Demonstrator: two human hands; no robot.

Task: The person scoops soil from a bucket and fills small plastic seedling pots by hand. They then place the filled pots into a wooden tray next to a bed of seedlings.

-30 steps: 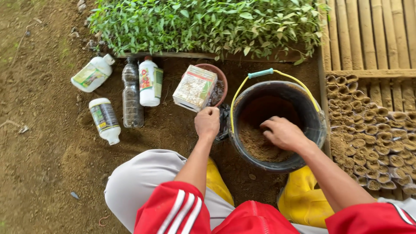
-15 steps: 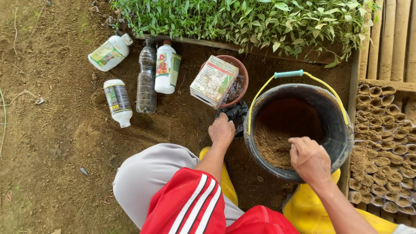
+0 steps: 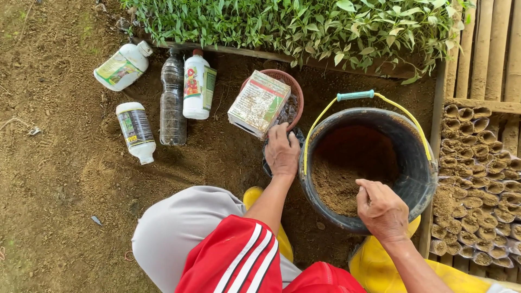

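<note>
Bucket: a black bucket (image 3: 418, 163) with a yellow bail and a teal grip sleeve stands on the ground at the right; it holds brown soil (image 3: 339, 187), heaped toward the near left side.
Right hand: the right hand (image 3: 382, 209) rests over the bucket's near rim, fingers curled down at the soil; whether its grip has closed on any soil I cannot tell.
Left hand: the left hand (image 3: 282, 152) lies just left of the bucket, fingers bent down onto a black crumpled bag (image 3: 267, 163); the grip looks partly closed, but the fingertips are hidden, so I cannot tell if it has hold of it.
Basket: a reddish round basket (image 3: 293, 87) sits behind the left hand, with dark material inside.
Box: a cardboard box (image 3: 258, 103) with a pale printed face and red and green edging leans on the basket.
Bottles: a clear plastic bottle (image 3: 172, 100) lies beside an upright white bottle (image 3: 195, 89) with a red cap and colourful label; a white jug (image 3: 120, 65) and a white bottle (image 3: 135, 130) with a dark label lie further left.
Seedlings: a tray of green seedlings (image 3: 287, 24) runs along the top.
Pots: rows of small rolled pots (image 3: 477, 179) filled with soil stand right of the bucket.
Ground: bare brown earth (image 3: 54, 179); bamboo slats (image 3: 488, 49) at upper right.
</note>
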